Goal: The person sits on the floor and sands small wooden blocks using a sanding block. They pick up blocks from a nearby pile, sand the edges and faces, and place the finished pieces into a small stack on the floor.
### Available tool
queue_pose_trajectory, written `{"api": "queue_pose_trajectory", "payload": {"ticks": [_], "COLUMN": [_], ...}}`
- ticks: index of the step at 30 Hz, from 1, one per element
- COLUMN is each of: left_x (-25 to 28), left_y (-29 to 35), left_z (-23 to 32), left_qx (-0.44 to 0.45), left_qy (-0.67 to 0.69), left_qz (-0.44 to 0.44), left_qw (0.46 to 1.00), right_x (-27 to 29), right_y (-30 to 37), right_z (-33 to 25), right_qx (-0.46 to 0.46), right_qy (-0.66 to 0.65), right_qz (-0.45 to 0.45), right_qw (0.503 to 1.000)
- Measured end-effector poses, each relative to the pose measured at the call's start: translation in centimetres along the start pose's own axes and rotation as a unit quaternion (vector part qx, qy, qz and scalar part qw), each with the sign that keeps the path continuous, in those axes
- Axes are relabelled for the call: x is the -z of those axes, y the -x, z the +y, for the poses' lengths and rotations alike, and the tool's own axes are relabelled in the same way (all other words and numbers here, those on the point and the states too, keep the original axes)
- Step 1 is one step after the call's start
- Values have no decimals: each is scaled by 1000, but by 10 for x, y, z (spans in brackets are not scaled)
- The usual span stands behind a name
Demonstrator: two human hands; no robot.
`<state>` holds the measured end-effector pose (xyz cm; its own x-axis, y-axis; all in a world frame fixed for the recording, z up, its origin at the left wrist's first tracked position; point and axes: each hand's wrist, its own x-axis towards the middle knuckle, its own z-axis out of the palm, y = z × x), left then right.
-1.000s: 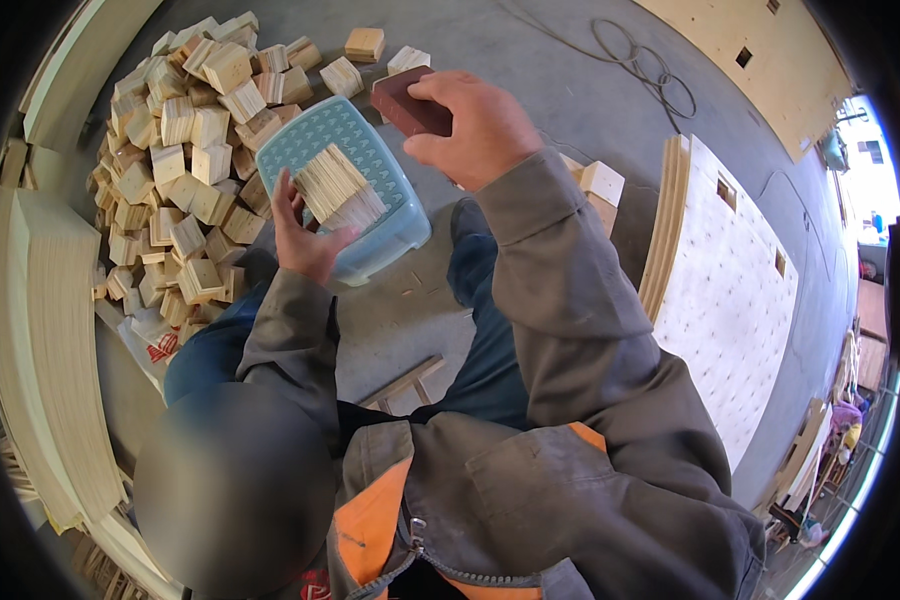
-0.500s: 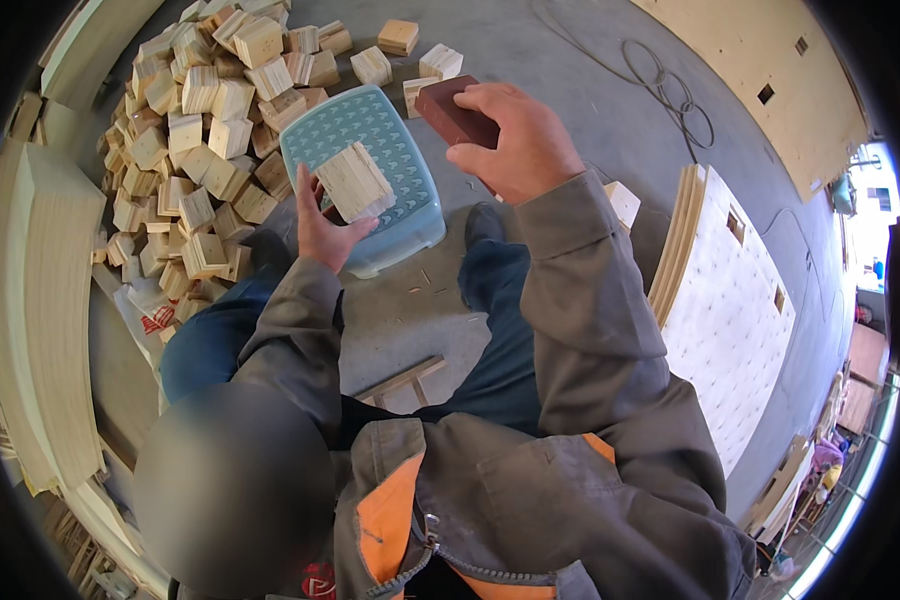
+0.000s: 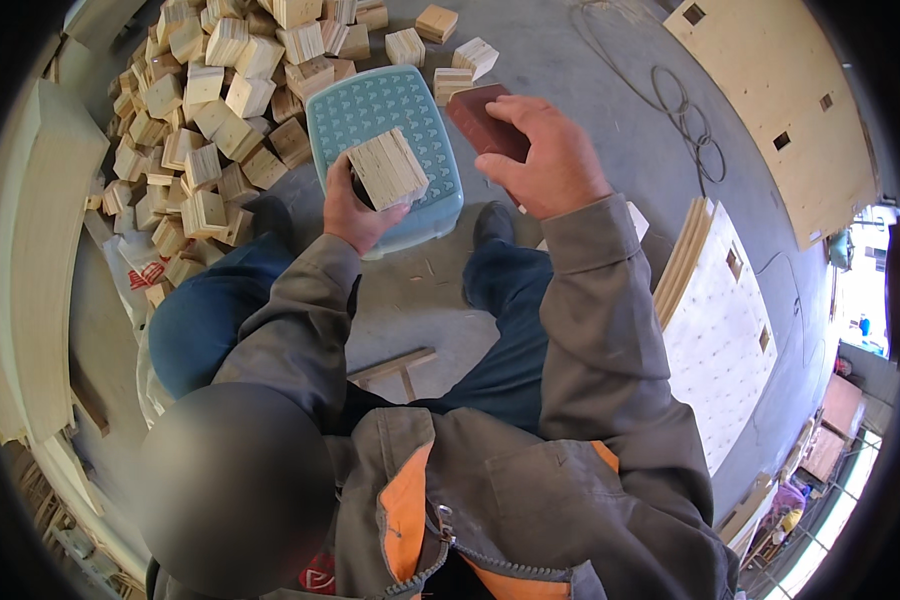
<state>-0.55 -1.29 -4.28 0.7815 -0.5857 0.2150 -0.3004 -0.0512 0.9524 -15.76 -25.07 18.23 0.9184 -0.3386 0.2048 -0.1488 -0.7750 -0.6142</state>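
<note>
My left hand (image 3: pixel 362 212) grips a plywood block (image 3: pixel 388 168) with layered edges, from its left and near sides. The block is held over the near part of a light blue plastic stool (image 3: pixel 362 100); whether it touches the stool top I cannot tell. To the right of the stool, my right hand (image 3: pixel 555 160) is closed around a reddish-brown sanding block (image 3: pixel 485 120), thumb below and fingers over the top. A gap separates the sanding block from the plywood block.
A large heap of plywood blocks (image 3: pixel 205 150) lies to the left and behind the stool. Several loose blocks (image 3: pixel 454 84) lie beyond it. On the right stand stacked panels (image 3: pixel 720 310) with square holes. A cable (image 3: pixel 682 120) coils on the floor. A wooden frame piece (image 3: pixel 395 370) lies between my legs.
The plywood block in my left hand has turned, and more of its layered side shows. My right hand keeps the sanding block raised beside the stool. The whole view has shifted slightly.
</note>
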Motion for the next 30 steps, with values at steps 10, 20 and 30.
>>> {"api": "queue_pose_trajectory", "payload": {"ticks": [10, 20, 30], "left_x": [-17, -15, -16], "left_y": [5, 8, 7], "left_z": [13, 20, 10], "left_qx": [19, -5, -10], "left_qy": [72, -29, -7], "left_qz": [15, 25, 72], "left_qw": [997, 999, 997], "right_x": [-39, -59, -53], "right_y": [8, 7, 5], "right_z": [-11, -24, 3], "right_qx": [13, 46, -9], "right_qy": [30, 37, 62], "right_qz": [-65, -68, 6], "right_qw": [997, 996, 998]}}
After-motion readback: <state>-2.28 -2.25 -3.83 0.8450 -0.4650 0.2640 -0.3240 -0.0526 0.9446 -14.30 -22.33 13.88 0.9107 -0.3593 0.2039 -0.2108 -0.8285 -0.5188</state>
